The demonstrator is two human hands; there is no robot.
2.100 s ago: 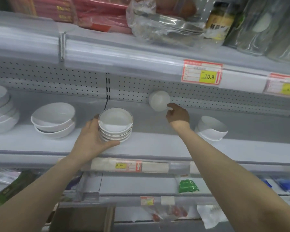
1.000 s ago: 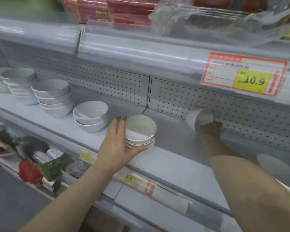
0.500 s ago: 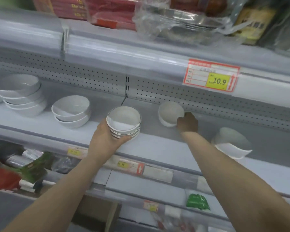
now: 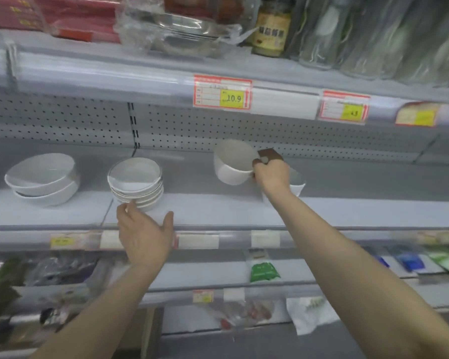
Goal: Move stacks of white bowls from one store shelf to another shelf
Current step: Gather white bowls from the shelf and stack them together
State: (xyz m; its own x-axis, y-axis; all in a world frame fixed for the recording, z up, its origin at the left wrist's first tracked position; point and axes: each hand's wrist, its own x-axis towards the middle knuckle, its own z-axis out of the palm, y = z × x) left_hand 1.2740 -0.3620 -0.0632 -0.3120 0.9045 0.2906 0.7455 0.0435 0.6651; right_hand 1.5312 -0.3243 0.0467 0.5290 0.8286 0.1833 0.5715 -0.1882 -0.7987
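A stack of several small white bowls (image 4: 136,183) stands on the grey middle shelf (image 4: 218,211). My left hand (image 4: 144,234) hovers just in front of it, fingers spread, holding nothing. My right hand (image 4: 271,174) grips the rim of a deeper white bowl (image 4: 233,161), lifted and tilted so its opening faces me, above the shelf to the right of the stack. Another white bowl (image 4: 297,185) sits on the shelf behind my right wrist, mostly hidden.
Two larger white bowls (image 4: 42,180) are stacked at the left of the same shelf. A perforated back panel (image 4: 62,120) closes the shelf behind. Price tags (image 4: 222,94) hang on the upper shelf edge, which carries packaged goods. Lower shelves hold packets (image 4: 265,272).
My left hand has let go of the small bowl stack and drawn back toward me. My right hand has lifted the deeper bowl and moved it slightly right and forward.
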